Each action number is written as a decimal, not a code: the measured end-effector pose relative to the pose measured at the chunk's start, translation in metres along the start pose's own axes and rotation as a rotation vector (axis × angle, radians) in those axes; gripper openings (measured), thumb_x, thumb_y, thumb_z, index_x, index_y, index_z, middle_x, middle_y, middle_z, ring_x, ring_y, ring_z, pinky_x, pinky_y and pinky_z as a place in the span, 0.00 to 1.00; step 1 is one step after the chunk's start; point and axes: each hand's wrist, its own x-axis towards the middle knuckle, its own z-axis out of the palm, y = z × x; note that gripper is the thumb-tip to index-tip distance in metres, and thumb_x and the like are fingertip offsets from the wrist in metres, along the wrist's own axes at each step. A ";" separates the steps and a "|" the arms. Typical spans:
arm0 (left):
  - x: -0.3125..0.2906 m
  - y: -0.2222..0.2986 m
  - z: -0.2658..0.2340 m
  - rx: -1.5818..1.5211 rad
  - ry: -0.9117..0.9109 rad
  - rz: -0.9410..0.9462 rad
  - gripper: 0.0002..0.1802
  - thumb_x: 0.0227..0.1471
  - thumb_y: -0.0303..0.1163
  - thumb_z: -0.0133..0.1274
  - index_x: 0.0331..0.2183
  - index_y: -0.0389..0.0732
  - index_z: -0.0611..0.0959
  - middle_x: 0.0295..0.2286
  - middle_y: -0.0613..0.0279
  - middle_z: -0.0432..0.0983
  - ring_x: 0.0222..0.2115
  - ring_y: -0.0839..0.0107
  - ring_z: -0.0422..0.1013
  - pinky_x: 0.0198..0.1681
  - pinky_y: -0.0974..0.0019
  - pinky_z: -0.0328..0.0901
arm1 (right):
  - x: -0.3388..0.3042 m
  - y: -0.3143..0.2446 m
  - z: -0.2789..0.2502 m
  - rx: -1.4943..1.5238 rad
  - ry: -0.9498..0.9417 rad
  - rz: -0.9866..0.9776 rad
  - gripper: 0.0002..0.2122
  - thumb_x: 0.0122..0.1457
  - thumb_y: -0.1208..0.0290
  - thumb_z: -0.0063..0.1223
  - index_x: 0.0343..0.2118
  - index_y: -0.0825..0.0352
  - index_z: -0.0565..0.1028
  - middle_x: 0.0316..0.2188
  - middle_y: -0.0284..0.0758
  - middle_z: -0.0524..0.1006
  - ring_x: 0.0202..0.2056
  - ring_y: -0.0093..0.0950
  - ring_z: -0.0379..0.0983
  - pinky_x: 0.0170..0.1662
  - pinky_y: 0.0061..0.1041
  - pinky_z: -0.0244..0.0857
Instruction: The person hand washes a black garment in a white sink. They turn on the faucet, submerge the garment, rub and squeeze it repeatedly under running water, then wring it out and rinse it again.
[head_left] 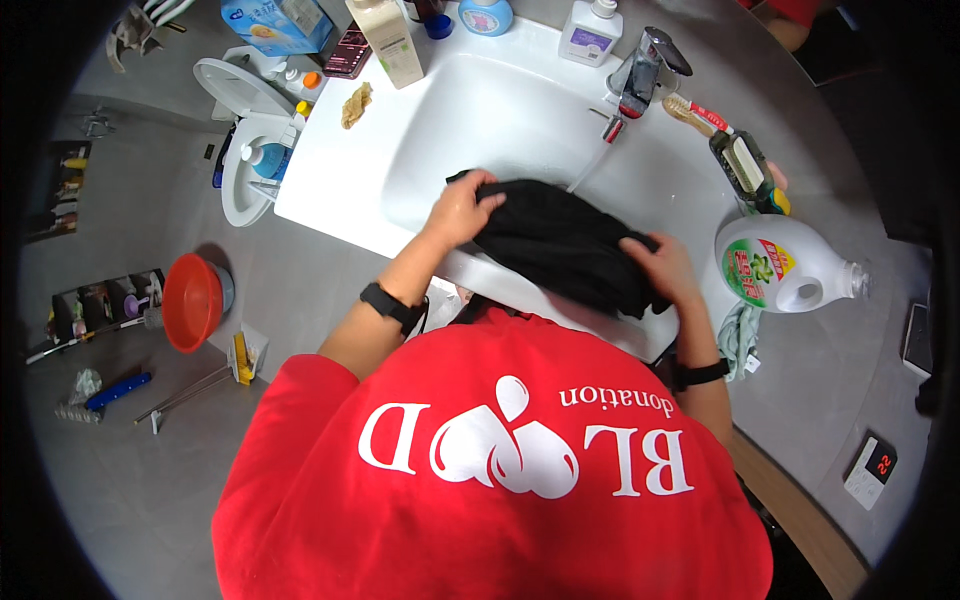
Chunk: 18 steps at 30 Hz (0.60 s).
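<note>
A dark black cloth, perhaps a garment, is stretched between my two hands over the near rim of the white sink. My left hand grips its left end. At its right end my right hand is closed on it, slightly blurred. From the chrome tap at the back, a thin stream of water falls toward the cloth's far edge. The cloth's folds hide what kind of garment it is.
Right of the sink lie a white detergent jug, a grey-green rag and a wooden brush. A pump bottle stands behind the basin. A tan sponge-like lump sits left. A red basin is at far left.
</note>
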 end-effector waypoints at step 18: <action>0.125 -0.041 0.089 0.402 -0.456 -0.076 0.28 0.58 0.40 0.48 0.60 0.59 0.66 0.54 0.49 0.67 0.50 0.47 0.68 0.55 0.53 0.63 | 0.134 0.041 0.115 -0.666 0.085 -0.339 0.18 0.56 0.56 0.55 0.50 0.51 0.73 0.55 0.37 0.65 0.56 0.41 0.61 0.53 0.52 0.60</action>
